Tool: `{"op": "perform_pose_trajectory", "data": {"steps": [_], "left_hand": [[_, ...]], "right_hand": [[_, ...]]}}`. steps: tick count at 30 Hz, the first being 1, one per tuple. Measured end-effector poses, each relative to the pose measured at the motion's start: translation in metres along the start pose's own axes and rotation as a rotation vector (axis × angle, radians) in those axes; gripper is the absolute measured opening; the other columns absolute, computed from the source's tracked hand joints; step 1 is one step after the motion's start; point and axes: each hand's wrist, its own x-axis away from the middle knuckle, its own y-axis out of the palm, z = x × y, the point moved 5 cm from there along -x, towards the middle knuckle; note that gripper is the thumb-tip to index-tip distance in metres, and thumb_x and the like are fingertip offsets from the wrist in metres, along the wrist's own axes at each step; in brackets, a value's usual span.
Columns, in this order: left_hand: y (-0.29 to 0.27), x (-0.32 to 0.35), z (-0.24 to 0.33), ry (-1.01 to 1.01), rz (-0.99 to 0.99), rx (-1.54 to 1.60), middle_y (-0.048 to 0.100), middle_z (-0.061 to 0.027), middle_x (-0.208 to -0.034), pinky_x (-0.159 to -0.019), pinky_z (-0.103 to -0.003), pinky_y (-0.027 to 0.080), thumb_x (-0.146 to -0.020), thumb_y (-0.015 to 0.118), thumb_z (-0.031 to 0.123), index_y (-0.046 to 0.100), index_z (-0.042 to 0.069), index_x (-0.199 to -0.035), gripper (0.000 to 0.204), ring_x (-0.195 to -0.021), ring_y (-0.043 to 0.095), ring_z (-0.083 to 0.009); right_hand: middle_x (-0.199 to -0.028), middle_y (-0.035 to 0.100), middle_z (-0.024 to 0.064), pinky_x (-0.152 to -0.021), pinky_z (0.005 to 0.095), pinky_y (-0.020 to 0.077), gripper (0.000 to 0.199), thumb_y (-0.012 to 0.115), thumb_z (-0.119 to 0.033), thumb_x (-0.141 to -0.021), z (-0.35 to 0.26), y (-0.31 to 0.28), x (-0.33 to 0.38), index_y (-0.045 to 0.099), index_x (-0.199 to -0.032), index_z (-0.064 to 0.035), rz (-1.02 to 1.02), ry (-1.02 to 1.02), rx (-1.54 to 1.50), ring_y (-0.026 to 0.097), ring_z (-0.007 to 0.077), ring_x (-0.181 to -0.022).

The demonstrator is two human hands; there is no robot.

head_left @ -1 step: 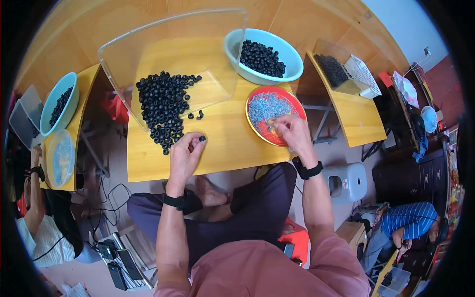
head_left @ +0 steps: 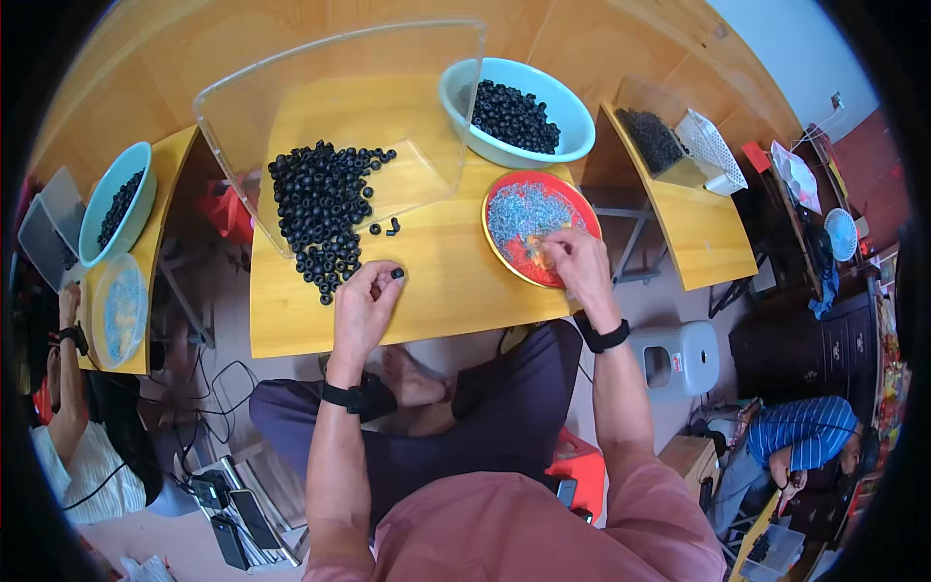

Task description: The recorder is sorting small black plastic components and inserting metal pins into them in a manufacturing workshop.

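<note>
My left hand [head_left: 363, 303] is at the near edge of the yellow table, pinching one small black bead-like piece [head_left: 397, 274] between thumb and fingertips. Beyond it a loose pile of black holed pieces [head_left: 315, 199] spreads out of a clear plastic bin [head_left: 339, 37] lying tipped with its open side toward me. Over the near part of a red plate with a yellow rim [head_left: 529, 275], my right hand [head_left: 584, 274] has its fingertips drawn together. Many tiny silvery-blue metal parts [head_left: 524, 209] lie in that plate. What the right fingertips hold is too small to make out.
A light-blue basin [head_left: 572, 145] of black pieces stands behind the plate. Side tables at left [head_left: 165, 184] and right [head_left: 713, 247] carry similar containers. A grey stool [head_left: 684, 357] is at my right. One person's arm [head_left: 70, 388] works at left; another person [head_left: 805, 432] sits at right.
</note>
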Motion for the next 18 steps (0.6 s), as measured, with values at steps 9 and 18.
{"op": "perform_pose_trajectory", "data": {"steps": [9,18], "left_hand": [[-0.003,0.000,-0.001,-0.004,-0.006,-0.021,0.068,-0.0080,-0.079,-0.065,-0.028,0.051,-0.089,0.073,0.007,0.069,-0.002,-0.105,0.019,-0.067,0.061,-0.0130],[-0.001,0.000,-0.002,0.006,-0.004,-0.026,0.067,-0.0078,-0.078,-0.064,-0.029,0.051,-0.089,0.074,0.007,0.069,-0.002,-0.105,0.019,-0.067,0.061,-0.0133]], "right_hand": [[-0.087,0.074,0.0162,-0.075,0.0417,0.0547,0.015,0.070,-0.013,-0.086,0.011,0.001,0.001,0.075,-0.097,-0.0049,-0.111,0.252,0.049,0.072,0.0320,-0.085],[-0.088,0.071,0.0184,-0.077,0.0444,0.0530,0.021,0.075,-0.009,-0.080,-0.004,0.020,-0.011,0.071,-0.099,-0.0009,-0.244,0.150,0.142,0.069,0.0347,-0.087]]}}
